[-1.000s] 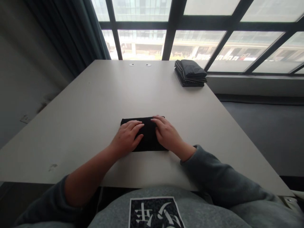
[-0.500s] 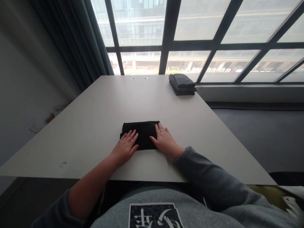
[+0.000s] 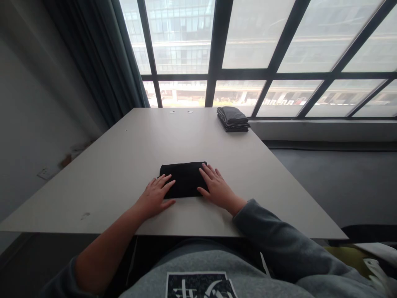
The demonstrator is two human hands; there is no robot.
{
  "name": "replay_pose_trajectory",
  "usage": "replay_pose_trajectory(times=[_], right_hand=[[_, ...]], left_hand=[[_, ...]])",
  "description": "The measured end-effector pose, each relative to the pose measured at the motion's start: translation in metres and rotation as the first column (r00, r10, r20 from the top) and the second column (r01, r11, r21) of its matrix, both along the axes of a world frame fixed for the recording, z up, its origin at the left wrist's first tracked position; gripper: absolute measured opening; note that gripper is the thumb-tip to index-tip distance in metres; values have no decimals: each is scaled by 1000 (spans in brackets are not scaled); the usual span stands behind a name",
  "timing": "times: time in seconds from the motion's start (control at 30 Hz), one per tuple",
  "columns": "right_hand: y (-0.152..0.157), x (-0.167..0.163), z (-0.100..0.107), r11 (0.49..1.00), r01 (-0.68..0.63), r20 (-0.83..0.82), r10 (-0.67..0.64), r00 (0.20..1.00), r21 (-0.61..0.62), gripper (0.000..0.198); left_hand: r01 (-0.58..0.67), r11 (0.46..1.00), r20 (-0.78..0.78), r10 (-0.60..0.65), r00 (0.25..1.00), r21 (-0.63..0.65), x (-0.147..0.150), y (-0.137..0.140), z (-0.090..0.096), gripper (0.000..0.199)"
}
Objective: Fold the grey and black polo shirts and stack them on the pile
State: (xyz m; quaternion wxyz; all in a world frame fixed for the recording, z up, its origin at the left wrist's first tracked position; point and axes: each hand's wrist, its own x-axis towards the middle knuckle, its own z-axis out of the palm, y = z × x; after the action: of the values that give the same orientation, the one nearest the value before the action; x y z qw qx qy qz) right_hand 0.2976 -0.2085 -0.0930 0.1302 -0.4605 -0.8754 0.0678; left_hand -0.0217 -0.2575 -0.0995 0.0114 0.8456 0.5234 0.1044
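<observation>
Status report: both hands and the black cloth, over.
Left hand open, flat, fingertips on small folded black cloth. Right hand open, flat on its right end. Cloth lies flat on grey table. Folded striped dark stack far corner, apart.

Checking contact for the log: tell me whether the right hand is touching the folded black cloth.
Touching. The head view shows the right hand lying flat, its fingers overlapping the right end of the folded black cloth with no gap.

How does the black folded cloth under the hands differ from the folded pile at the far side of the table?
The black folded cloth is one flat, plain black piece; the folded pile is thicker, with striped edges showing. The cloth lies near the person, with the left hand and right hand flat on its ends; the pile lies untouched near the window. Both are dark, folded and on the table.
</observation>
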Motion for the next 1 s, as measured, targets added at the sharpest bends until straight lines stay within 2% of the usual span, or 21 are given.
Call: replay_pose_trajectory(times=[0.07,0.1,0.23,0.37,0.5,0.6,0.7,0.8,0.87,0.93,1.0], right_hand=[[0,9,-2,977,-213,-4,213,977,-14,75],[0,13,-4,961,-276,-10,275,961,-29,71],[1,17,-12,959,-281,-15,281,959,25,53],[1,9,-11,944,-312,93,303,949,105,59],[5,1,-10,955,-254,43,251,967,152,58],[10,4,-3,973,-191,-113,205,972,128,53],[14,15,23,986,-122,-343,155,926,115,45],[21,26,62,996,-42,-523,74,849,73,35],[30,28,83,1000,22,-595,-21,804,-6,33],[41,26,89,993,73,-620,-118,775,-97,31],[54,21,81,978,106,-591,-192,783,-177,27]], left_hand=[[122,992,-21,-121,992,25,-13,1,6,65],[160,986,-29,-158,987,42,-18,2,8,59],[228,963,-69,-220,973,145,-27,8,9,38],[222,954,-101,-206,973,203,-14,9,5,41],[127,963,-60,-116,991,239,0,13,3,40],[65,967,96,-91,991,246,1,18,7,40],[-20,975,315,-52,948,219,-6,20,29,34],[-140,975,482,39,875,175,-10,21,67,31],[-202,972,546,106,831,119,-10,26,88,36],[-218,975,572,159,804,36,-7,36,98,39],[-205,977,561,199,804,-53,-4,52,93,39]])
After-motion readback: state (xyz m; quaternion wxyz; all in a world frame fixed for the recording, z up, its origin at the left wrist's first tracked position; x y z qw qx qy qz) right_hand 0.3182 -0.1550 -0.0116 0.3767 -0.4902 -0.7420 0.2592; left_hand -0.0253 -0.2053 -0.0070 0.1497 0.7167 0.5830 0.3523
